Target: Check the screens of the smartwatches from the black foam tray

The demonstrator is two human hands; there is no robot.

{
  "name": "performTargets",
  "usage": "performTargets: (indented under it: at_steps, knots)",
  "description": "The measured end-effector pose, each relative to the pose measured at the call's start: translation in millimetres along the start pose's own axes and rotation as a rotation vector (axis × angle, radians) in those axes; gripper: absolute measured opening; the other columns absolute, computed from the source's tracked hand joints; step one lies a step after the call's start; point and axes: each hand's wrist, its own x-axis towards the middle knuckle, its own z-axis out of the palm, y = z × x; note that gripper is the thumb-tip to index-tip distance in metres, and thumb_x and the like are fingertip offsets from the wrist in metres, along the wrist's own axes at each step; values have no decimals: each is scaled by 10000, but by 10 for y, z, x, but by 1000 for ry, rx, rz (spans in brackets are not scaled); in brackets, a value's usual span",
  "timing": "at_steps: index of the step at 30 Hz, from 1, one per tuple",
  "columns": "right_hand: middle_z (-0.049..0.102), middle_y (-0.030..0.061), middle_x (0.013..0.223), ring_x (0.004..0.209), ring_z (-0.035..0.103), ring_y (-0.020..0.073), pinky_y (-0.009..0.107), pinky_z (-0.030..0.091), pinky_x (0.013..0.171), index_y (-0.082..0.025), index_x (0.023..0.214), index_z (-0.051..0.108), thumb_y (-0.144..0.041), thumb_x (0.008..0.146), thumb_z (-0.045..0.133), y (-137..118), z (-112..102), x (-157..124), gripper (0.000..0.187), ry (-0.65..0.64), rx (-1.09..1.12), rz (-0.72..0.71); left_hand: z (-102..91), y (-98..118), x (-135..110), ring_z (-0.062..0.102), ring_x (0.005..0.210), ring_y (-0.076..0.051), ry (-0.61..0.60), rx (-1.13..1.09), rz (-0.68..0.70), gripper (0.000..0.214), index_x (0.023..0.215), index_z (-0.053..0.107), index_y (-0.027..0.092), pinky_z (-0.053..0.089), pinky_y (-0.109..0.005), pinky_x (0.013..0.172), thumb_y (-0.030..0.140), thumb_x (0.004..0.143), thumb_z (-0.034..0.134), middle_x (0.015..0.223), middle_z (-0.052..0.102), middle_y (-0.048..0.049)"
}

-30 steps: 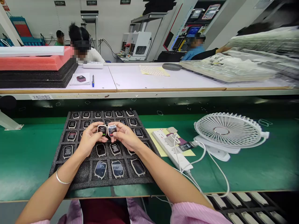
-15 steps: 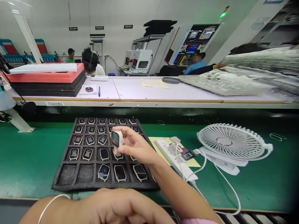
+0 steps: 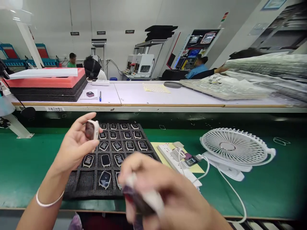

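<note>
My left hand (image 3: 73,147) is raised over the left side of a black foam tray (image 3: 86,183). Its thumb and fingers pinch a smartwatch (image 3: 90,130) without a strap, with a pale case and dark screen. Close to the camera, my right hand (image 3: 177,188) is smeared by motion. Its fingers are closed around another smartwatch (image 3: 144,201), pale-cased and dark-faced, also blurred. Several strapless watches lie face up in the tray's square pockets, such as one watch (image 3: 105,179) in the front row; many screens show text. My right hand hides the tray's front right part.
Right of the tray, a power strip (image 3: 168,155) with plugged-in chargers and white cables lies on yellow paper. A white fan (image 3: 236,147) stands farther right. Behind, a raised shelf (image 3: 134,92) carries foam stacks, a blue pen and plastic-wrapped trays (image 3: 223,84). Other people sit beyond.
My right hand has come back from above the tray toward the camera with its watch. My left hand has moved from the bottom foreground to the tray's left side, now showing a watch.
</note>
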Motion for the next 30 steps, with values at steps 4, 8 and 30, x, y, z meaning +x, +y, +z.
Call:
performTargets:
  at_steps: [4, 8, 30]
  knots:
    - [709, 67, 1155, 844, 750, 171, 321, 572, 808, -279, 1281, 600, -220, 812, 769, 366, -441, 474, 501, 255, 388, -6, -130, -530, 165, 636, 911, -141, 133, 141, -159, 681, 1313, 529, 210, 522, -230, 784, 151, 691, 799, 1007, 673, -37]
    - [758, 79, 1021, 705, 735, 152, 266, 540, 681, -199, 1181, 601, -189, 785, 740, 869, -723, 751, 420, 439, 553, 210, -197, -903, 165, 641, 976, -164, 204, 187, -242, 661, 1257, 539, 179, 506, -273, 864, 154, 645, 786, 1096, 665, -63]
    - [744, 8, 838, 657, 731, 150, 268, 539, 670, -189, 1115, 598, -107, 690, 667, 1222, -729, 614, 439, 528, 479, 194, -202, -1107, 3, 698, 659, -115, 133, 106, -366, 541, 1235, 525, 183, 586, -279, 662, 216, 726, 706, 1055, 641, -42]
